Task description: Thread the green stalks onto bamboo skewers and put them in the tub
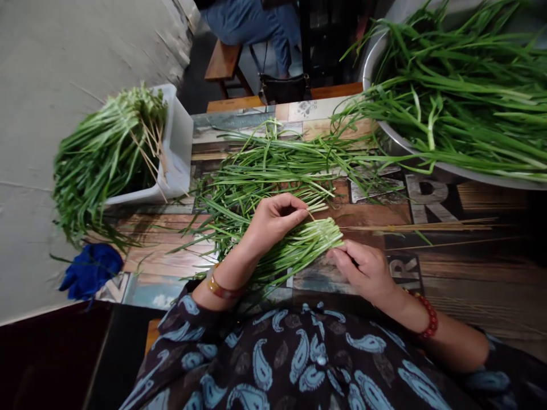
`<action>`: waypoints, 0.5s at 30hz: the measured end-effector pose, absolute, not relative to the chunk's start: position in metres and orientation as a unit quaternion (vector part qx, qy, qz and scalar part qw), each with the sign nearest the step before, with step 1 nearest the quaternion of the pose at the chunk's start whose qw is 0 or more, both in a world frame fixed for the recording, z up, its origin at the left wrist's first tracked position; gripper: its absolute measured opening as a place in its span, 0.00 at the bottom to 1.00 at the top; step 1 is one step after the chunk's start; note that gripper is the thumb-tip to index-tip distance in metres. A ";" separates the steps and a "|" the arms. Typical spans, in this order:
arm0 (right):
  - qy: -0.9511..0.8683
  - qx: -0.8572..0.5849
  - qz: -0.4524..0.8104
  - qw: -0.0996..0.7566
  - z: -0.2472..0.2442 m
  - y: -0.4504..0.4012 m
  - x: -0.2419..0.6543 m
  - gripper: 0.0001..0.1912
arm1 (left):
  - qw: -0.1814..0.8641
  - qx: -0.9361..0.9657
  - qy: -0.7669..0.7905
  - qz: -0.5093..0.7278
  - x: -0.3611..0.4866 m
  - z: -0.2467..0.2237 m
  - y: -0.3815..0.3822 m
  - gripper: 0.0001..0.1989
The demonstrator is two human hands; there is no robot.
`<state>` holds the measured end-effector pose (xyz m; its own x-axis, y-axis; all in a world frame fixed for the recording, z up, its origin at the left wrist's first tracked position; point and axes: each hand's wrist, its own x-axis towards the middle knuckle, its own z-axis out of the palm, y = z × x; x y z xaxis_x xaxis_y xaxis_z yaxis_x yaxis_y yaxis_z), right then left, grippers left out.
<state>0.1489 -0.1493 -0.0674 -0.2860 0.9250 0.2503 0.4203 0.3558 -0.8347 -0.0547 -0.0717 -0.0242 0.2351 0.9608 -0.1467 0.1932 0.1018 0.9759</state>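
A bundle of green chives [305, 242] lies on the wood-patterned table, its pale cut ends toward the right. At the upper side of this bundle, my left hand [277, 219] pinches a thin wooden skewer [311, 216] between thumb and index finger. My right hand [363, 267] is at the lower right of the pale ends, with thumb and fingers close together; anything between them is too small to make out. Loose chives [273, 165] are spread beyond the bundle. Several thin skewers [427, 226] lie on the table to the right.
A white plastic bin [179, 148] at the left holds skewered chives, with a blue cloth [92, 270] nearer me. A large metal basin [399, 139] heaped with chives stands at the upper right. A seated person's legs [256, 25] and a black bag [285, 89] are beyond the table.
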 end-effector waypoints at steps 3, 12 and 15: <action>-0.724 -0.474 0.342 0.365 -0.066 -0.149 0.149 0.12 | 0.539 0.571 0.503 0.361 -0.054 -0.026 -0.072 0.07; -0.720 -0.489 0.340 0.356 -0.061 -0.148 0.150 0.11 | 0.510 0.608 0.491 0.360 -0.056 -0.026 -0.074 0.07; -0.722 -0.490 0.339 0.353 -0.061 -0.148 0.149 0.12 | 0.511 0.603 0.490 0.366 -0.055 -0.026 -0.074 0.07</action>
